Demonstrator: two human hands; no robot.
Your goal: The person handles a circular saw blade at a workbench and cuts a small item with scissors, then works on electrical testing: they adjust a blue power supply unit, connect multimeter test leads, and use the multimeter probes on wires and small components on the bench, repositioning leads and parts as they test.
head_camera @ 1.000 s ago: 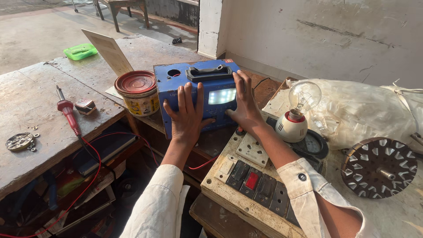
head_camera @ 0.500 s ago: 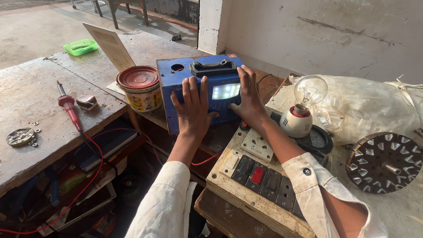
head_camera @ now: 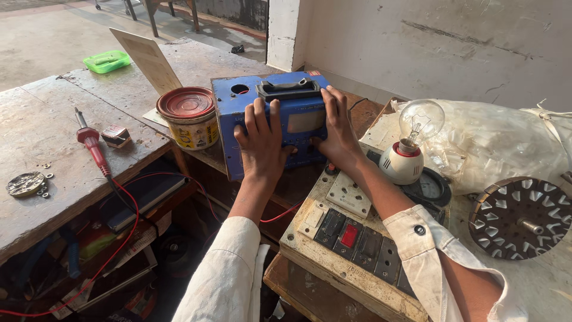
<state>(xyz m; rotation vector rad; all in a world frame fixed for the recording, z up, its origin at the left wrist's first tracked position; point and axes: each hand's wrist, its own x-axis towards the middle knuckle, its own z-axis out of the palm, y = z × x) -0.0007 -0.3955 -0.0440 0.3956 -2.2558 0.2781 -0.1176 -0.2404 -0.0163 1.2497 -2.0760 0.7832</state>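
Blue metal box (head_camera: 271,122): rectangular case with a black carry handle (head_camera: 288,89) on top, a round hole beside the handle, and a pale display window (head_camera: 305,121) on the front face. It stands upright at the inner edge of the worn workbench (head_camera: 47,137), between a tin and a switchboard.

Left hand (head_camera: 261,142): laid flat against the box's front face, fingers straight, spread and pointing up, thumb out toward the window. Palm pressed on, nothing gripped. Forearm bare, cream sleeve (head_camera: 229,274) pushed back to the elbow.

Right hand (head_camera: 338,128): cupped over the box's right front corner, fingers reaching up to the top edge by the handle; whether the thumb hooks around the side cannot be told, since the hand hides it. Fingers loosely apart, holding the case rather than closing on it. Wrist passes over the switchboard.

Tin (head_camera: 189,116): round, red lid, yellow label, just left of the box.

Switchboard (head_camera: 351,235): cream panel with a row of dark rocker switches, one red, and a socket; it lies tilted under the right forearm.

Lamp bulb (head_camera: 420,122): clear glass, upright in a white holder with a red ring, right of the box.

Soldering iron (head_camera: 92,143): red handle, red lead, lying on the bench to the left.

Stator disc (head_camera: 519,217): dark, slotted, at far right, beside a clear plastic bag (head_camera: 494,146).
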